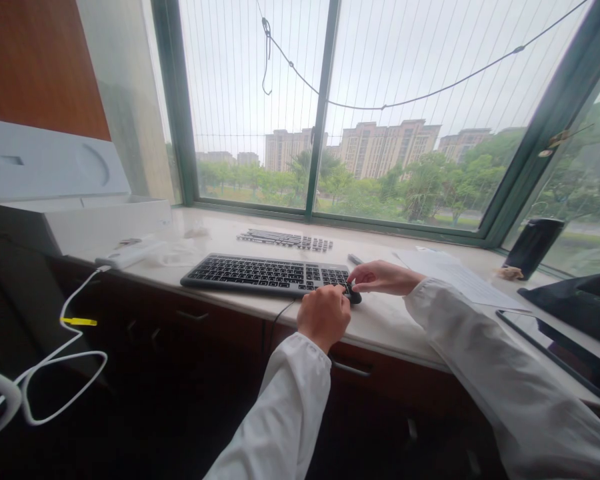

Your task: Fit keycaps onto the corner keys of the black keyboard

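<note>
The keyboard (273, 275) lies along the front edge of the counter (380, 320), its right end within reach of both hands. The left hand (324, 316) is curled into a loose fist against the keyboard's front right corner, seemingly bracing it. The right hand (383, 277) is half closed, fingertips pinching at that corner; what they grip, I cannot tell. Loose keycaps (286, 240) sit behind, nearer the window.
</note>
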A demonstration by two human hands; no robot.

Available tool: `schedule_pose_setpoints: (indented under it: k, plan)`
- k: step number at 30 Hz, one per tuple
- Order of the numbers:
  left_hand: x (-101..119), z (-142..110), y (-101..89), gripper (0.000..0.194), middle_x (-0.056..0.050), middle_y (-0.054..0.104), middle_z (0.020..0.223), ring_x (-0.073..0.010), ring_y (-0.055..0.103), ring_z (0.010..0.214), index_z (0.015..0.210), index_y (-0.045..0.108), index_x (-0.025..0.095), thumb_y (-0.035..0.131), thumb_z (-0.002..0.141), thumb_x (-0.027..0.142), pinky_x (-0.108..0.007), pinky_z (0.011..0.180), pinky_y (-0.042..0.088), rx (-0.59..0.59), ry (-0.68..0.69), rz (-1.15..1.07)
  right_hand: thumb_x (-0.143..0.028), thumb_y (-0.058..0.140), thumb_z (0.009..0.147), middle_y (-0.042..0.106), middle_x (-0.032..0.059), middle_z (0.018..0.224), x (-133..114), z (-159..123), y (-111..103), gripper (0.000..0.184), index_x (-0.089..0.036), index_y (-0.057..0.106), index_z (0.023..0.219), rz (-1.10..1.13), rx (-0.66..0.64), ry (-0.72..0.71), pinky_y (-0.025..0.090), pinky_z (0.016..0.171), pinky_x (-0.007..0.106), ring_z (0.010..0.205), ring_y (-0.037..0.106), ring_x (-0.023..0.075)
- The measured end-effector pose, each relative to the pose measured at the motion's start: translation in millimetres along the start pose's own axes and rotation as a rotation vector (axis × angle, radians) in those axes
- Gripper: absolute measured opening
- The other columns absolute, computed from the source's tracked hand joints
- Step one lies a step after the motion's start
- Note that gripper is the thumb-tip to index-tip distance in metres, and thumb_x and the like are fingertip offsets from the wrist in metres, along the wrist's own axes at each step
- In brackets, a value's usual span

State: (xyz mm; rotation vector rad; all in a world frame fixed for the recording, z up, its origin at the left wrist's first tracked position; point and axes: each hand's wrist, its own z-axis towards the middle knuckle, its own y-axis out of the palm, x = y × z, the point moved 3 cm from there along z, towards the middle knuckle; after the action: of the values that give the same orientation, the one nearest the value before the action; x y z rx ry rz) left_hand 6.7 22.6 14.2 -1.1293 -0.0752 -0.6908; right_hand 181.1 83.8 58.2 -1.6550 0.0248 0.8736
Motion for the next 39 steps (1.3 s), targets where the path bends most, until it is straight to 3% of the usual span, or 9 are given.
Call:
schedule_pose_setpoints:
  k: [13,31,39]
  plan:
    - [0.9,-0.5,-1.2,0.031,-0.004,0.07,0.102,-0.0198,0.065,0.091,0.111,0.065,0.025,0.04,0.093,0.026,-0.032,0.084,0.048,-0.015,-0.001,0.011,-0.059,0.066,0.071,0.064,0.0025,0.072,5.1,3.6,2.1,0.056,-0.014,0.069,0.103,-0.032,0.008,0.005,0.04,0.059,0.027,0.066,0.054,0.0138]
    - [-3.6,0.2,3.7,0.032,-0.004,0.071,0.098,-0.0212,0.065,0.088,0.109,0.066,0.026,0.04,0.091,0.027,-0.034,0.081,0.049,0.027,0.031,0.007,-0.06,0.073,0.062,0.068,0.0064,0.085,17.1,8.7,10.1,0.058,-0.013,0.066,0.095,0.12,0.017,0.02,0.048,0.07,0.031,0.078,0.061,0.0172]
    - [-2.8,0.6,4.1,0.032,-0.004,0.071,0.097,-0.0202,0.065,0.088,0.107,0.068,0.025,0.04,0.091,0.027,-0.032,0.082,0.048,0.016,0.018,0.006,-0.059,0.074,0.062,0.065,0.0038,0.071,16.4,8.8,10.3,0.057,-0.012,0.067,0.092,0.157,-0.014,0.056,0.044,0.057,0.027,0.064,0.058,0.0136]
